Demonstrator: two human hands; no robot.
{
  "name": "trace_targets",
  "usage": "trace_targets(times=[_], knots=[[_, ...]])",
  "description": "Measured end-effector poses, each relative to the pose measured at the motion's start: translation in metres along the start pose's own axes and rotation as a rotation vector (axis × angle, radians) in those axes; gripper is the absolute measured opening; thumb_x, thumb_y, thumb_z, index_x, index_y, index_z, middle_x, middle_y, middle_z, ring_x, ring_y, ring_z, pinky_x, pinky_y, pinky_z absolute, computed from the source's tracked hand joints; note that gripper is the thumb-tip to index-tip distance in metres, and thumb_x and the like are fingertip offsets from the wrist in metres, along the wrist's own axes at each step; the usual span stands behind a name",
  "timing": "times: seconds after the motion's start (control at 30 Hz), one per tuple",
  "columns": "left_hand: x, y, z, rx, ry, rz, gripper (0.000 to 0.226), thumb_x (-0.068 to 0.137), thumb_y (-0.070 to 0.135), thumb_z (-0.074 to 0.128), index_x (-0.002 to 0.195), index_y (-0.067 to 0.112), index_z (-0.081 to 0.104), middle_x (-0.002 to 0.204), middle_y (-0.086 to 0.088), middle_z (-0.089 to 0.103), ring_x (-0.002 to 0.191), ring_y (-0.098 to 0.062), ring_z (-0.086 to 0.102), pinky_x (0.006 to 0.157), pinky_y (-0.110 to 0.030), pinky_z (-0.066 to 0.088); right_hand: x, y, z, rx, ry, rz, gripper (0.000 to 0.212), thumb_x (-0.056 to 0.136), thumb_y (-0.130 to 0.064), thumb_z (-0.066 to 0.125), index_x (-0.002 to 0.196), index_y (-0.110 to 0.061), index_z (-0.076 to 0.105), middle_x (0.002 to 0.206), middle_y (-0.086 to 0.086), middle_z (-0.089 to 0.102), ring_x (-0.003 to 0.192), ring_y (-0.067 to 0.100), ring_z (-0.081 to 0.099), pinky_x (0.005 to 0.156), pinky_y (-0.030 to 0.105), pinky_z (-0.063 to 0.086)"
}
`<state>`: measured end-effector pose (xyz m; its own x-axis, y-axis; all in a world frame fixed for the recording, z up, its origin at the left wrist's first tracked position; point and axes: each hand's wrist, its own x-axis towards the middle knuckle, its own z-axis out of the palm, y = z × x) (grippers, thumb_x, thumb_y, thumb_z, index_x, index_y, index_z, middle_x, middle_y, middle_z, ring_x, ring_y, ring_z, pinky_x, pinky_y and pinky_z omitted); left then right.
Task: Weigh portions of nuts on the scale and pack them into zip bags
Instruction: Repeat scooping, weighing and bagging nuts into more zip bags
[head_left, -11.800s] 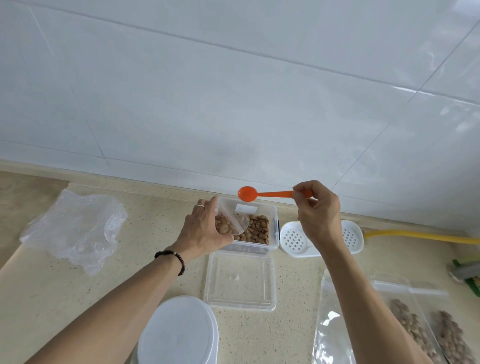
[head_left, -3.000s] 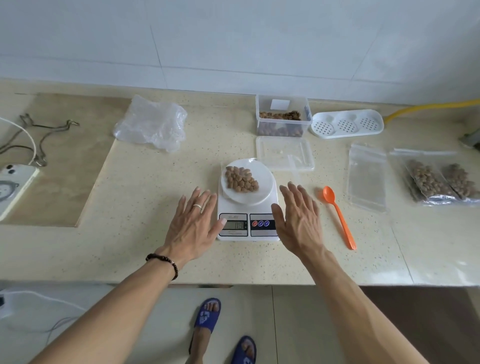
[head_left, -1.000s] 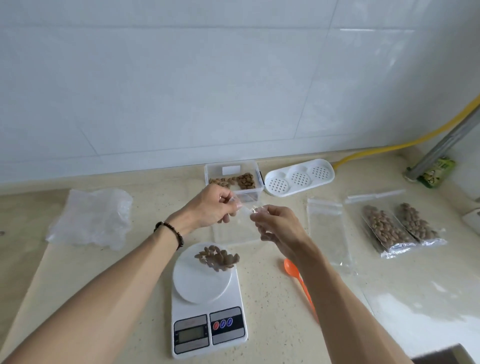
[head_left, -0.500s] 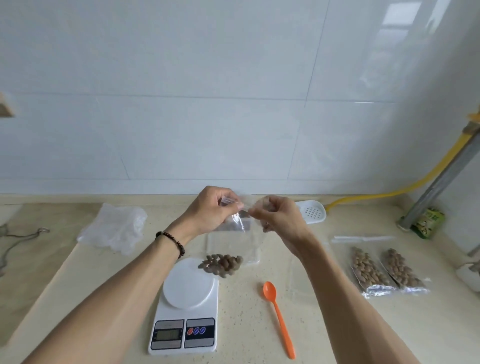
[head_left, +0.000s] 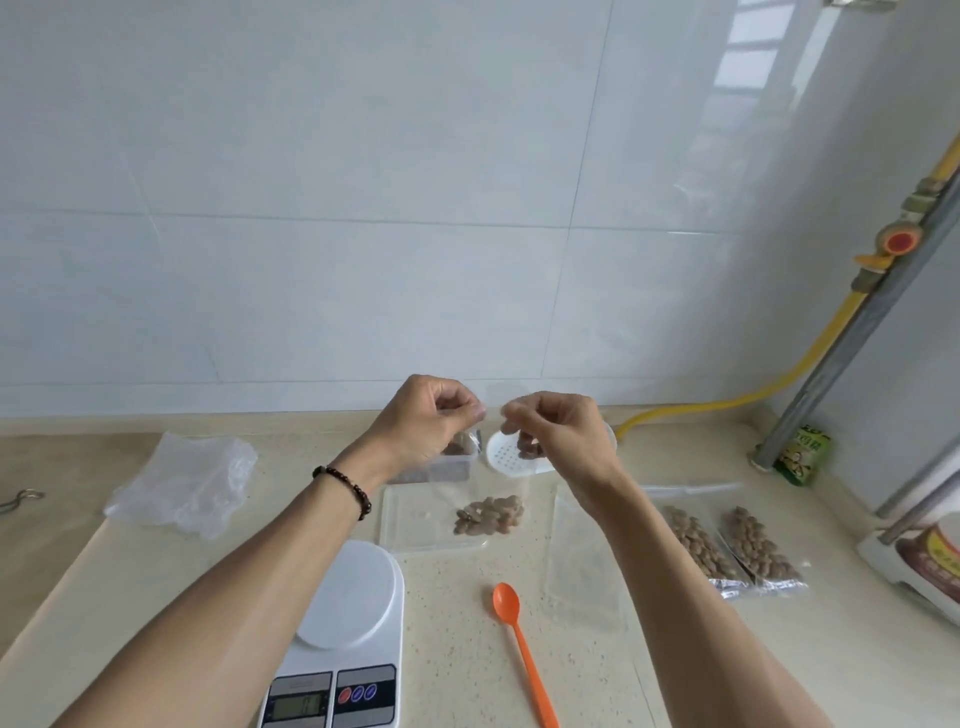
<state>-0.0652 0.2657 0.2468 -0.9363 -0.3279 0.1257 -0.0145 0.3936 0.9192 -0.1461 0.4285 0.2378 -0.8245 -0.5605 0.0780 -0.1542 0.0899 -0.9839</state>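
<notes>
Both hands are up above the counter (head_left: 457, 639). The left hand (head_left: 431, 421) and the right hand (head_left: 558, 431) each pinch the top edge of a clear zip bag (head_left: 488, 462). A small pile of nuts (head_left: 488, 514) sits at the bottom of this hanging bag. The white scale (head_left: 345, 629) has a bare plate. The orange spoon (head_left: 519, 649) lies beside it.

My head camera looks forward and slightly down, close over the worktop (head_left: 457, 639), toward the tiled wall (head_left: 363, 208).
</notes>
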Motion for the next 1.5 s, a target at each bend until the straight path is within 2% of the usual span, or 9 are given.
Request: trace_targets(times=[0.27,0.5,0.67,0.87,1.1,1.23,1.3,1.37,1.5], knots=[[0.032,-0.013,0.012,-0.063,-0.134,-0.014,0.011,0.091,0.016,0.068,0.084,0.007,0.072,0.063,-0.008,0.062,0.058,-0.016,0.054,0.056,-0.026,0.046,0.017,0.010,-0.015,-0.075,0.133,0.025,0.015,0.092,-0.012,0.065,0.083,-0.003,0.074,0.066,0.005,0.070,0.054,0.012,0.056,0.056,0.023,0.050],[0.058,-0.013,0.046,-0.012,-0.126,0.044,0.012,0.089,0.014,0.069,0.079,0.008,0.072,0.056,0.012,0.061,0.050,0.000,0.052,0.051,-0.014,0.041,0.028,0.023,-0.032,-0.175,0.209,0.048,0.017,0.090,-0.014,0.067,0.077,-0.004,0.073,0.063,0.003,0.068,0.053,0.009,0.056,0.054,0.024,0.050],[0.074,-0.012,0.069,-0.133,-0.137,0.001,0.017,0.095,0.013,0.062,0.082,0.009,0.072,0.067,0.000,0.069,0.060,-0.009,0.065,0.058,-0.018,0.050,0.031,0.032,-0.064,-0.148,0.376,0.030,0.021,0.089,-0.015,0.068,0.068,-0.009,0.071,0.058,0.000,0.065,0.049,0.009,0.053,0.052,0.023,0.048],[0.094,0.002,0.122,-0.014,-0.067,0.083,0.019,0.094,0.014,0.062,0.079,0.007,0.071,0.061,0.003,0.063,0.050,-0.001,0.058,0.050,-0.016,0.047,0.031,0.050,-0.108,0.099,0.304,0.082,0.015,0.087,-0.013,0.073,0.072,-0.010,0.070,0.065,0.006,0.067,0.051,0.011,0.053,0.054,0.022,0.047],[0.107,-0.004,0.191,-0.219,-0.075,-0.058,0.017,0.098,0.012,0.057,0.089,0.007,0.070,0.067,-0.006,0.067,0.058,-0.019,0.066,0.055,-0.023,0.051,0.043,0.093,-0.186,0.217,0.235,0.188,0.018,0.084,-0.020,0.076,0.077,-0.004,0.070,0.070,0.011,0.070,0.060,0.018,0.060,0.065,0.032,0.049],[0.121,0.007,0.241,-0.302,0.025,-0.143,0.019,0.099,0.013,0.054,0.091,0.004,0.068,0.063,-0.001,0.062,0.051,-0.014,0.061,0.050,-0.022,0.050,0.029,0.124,-0.232,0.114,0.005,0.325,0.040,0.078,-0.032,0.077,0.105,-0.004,0.069,0.103,0.017,0.072,0.092,0.024,0.068,0.085,0.030,0.048],[0.132,0.008,0.264,-0.410,0.167,-0.266,0.018,0.100,0.015,0.052,0.094,0.004,0.066,0.065,-0.002,0.060,0.048,-0.011,0.060,0.049,-0.022,0.049,0.017,0.145,-0.253,0.095,-0.063,0.373,0.025,0.086,-0.017,0.072,0.104,-0.001,0.066,0.102,0.019,0.072,0.092,0.024,0.069,0.084,0.028,0.053],[0.142,0.004,0.285,-0.508,0.293,-0.430,0.019,0.101,0.018,0.051,0.094,0.006,0.064,0.069,-0.005,0.062,0.049,-0.012,0.062,0.051,-0.026,0.049,0.012,0.164,-0.272,0.075,-0.035,0.400,0.012,0.092,-0.011,0.065,0.096,0.001,0.066,0.094,0.021,0.072,0.085,0.028,0.070,0.086,0.042,0.058],[0.134,-0.020,0.332,-0.435,-0.008,-0.665,0.026,0.094,0.021,0.062,0.114,0.005,0.055,0.097,-0.008,0.069,0.084,-0.027,0.072,0.077,-0.040,0.057,0.014,0.191,-0.300,-0.179,0.143,0.453,0.028,0.092,-0.027,0.066,0.090,0.001,0.067,0.084,0.011,0.071,0.078,0.026,0.070,0.074,0.047,0.059]])
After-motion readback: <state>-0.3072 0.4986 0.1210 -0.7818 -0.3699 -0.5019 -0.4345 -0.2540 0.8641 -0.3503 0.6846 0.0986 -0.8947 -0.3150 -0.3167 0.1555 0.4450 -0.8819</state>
